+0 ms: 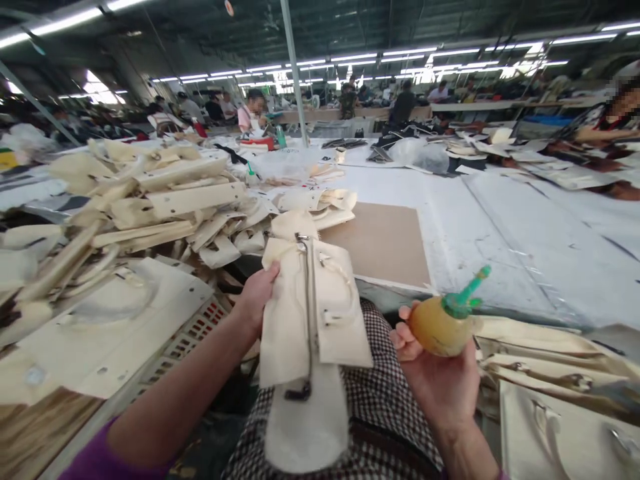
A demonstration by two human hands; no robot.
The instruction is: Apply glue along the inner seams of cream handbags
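My left hand point(257, 297) grips the left edge of a cream fabric piece point(310, 333) that hangs over my checked lap; a metal zip runs down its middle with a dark pull at the bottom. To the right, my right hand point(440, 373) is closed under a round amber squeeze bottle point(440, 325) whose green nozzle points up and to the right. The bottle is apart from the fabric piece.
A large heap of cream fabric pieces point(150, 200) covers the table on my left. A brown board point(385, 243) lies on the white table ahead. More cream pieces point(550, 373) are stacked at my right. Other people work at tables far behind.
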